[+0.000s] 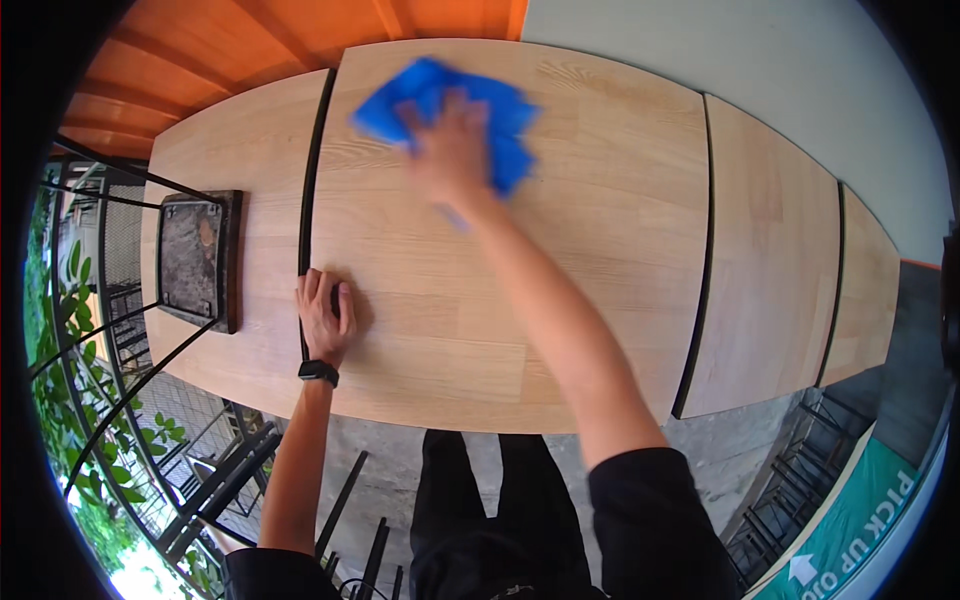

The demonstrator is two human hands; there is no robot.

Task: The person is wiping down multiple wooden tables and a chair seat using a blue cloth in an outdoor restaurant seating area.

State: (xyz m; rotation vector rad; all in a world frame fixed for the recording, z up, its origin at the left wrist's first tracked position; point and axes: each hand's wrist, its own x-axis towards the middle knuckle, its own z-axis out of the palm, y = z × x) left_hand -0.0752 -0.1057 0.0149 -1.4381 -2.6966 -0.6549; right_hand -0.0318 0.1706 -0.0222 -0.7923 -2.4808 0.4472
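Clearly, in the head view, the blue cloth [512, 112] lies toward twelve o'clock on the wooden table [590, 260], directly under the right hand [452, 145]. That hand is the nearer one: its fingers splay over the cloth, which spreads beyond them toward ten, one and four o'clock. Being crumpled, it shows no sure long axis. Blur leaves me unable to tell whether those fingers grip it. From the left hand [328, 315], the cloth sits well apart, at one o'clock. Those left fingers curl against the tabletop; whether they hold something, I cannot tell. An upturned stool [192, 255] rests at nine o'clock.
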